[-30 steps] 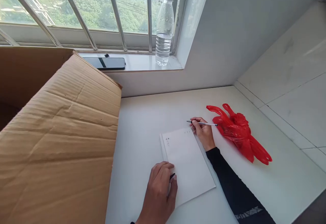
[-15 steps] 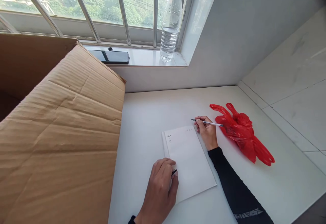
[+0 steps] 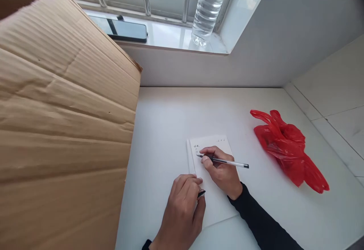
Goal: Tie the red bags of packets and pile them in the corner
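A white notebook (image 3: 217, 208) lies on the white table, with a short column of handwriting at its upper left and small marks at its upper right. My right hand (image 3: 224, 172) is closed round a clear pen with a black tip section (image 3: 231, 162); its point is at the foot of the handwritten column. Across the notebook's left edge rests my left hand (image 3: 182, 208), fingers curled, pinching a black pen cap (image 3: 201, 193) between thumb and fingers. Most of the cap is hidden by the fingers.
A large open cardboard box (image 3: 71, 121) fills the left side. To the right lies a crumpled red plastic bag (image 3: 287, 147). On the windowsill are a phone (image 3: 127, 31) and a water bottle (image 3: 209, 9), in front of window bars. A tiled wall borders the table's right.
My right hand has brought the pen from beyond the notebook's upper right corner down and left to the handwriting. My left hand stays at the left edge. The view has tilted downward.
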Demonstrator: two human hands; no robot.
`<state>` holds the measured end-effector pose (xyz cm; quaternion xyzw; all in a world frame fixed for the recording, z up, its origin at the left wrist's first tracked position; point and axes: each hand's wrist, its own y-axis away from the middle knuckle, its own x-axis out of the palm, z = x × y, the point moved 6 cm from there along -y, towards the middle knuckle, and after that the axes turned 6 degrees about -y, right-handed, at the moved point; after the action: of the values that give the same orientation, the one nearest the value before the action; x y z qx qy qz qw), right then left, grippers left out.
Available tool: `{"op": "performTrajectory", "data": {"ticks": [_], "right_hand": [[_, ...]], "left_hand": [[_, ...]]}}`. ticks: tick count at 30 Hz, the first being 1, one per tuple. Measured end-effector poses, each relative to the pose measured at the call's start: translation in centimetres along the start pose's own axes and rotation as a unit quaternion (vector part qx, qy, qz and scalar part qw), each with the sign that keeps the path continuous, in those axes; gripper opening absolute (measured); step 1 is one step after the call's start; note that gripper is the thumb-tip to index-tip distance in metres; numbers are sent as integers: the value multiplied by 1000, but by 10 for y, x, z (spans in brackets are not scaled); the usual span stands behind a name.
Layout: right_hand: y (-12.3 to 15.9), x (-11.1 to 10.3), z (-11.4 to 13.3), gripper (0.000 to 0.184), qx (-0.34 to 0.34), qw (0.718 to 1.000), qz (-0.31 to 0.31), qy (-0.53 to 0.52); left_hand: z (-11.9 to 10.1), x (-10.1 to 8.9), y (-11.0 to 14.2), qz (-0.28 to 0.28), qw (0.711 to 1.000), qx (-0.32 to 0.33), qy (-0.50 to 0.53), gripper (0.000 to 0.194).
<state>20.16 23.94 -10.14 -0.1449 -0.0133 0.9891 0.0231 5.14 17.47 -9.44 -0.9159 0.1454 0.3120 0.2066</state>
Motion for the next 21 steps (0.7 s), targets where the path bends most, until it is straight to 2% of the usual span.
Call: {"op": "performTrajectory", "data": {"ticks": [10,21], "right_hand": [[0,-3,2,9,5,1000,-7,26],[-2,-1,5,10,-17,998,-7,65]], "left_hand": [[-2,-2,-2,-22,1000,5,9,24],[0,2,-1,-7,1000,-8,18,25]]}}
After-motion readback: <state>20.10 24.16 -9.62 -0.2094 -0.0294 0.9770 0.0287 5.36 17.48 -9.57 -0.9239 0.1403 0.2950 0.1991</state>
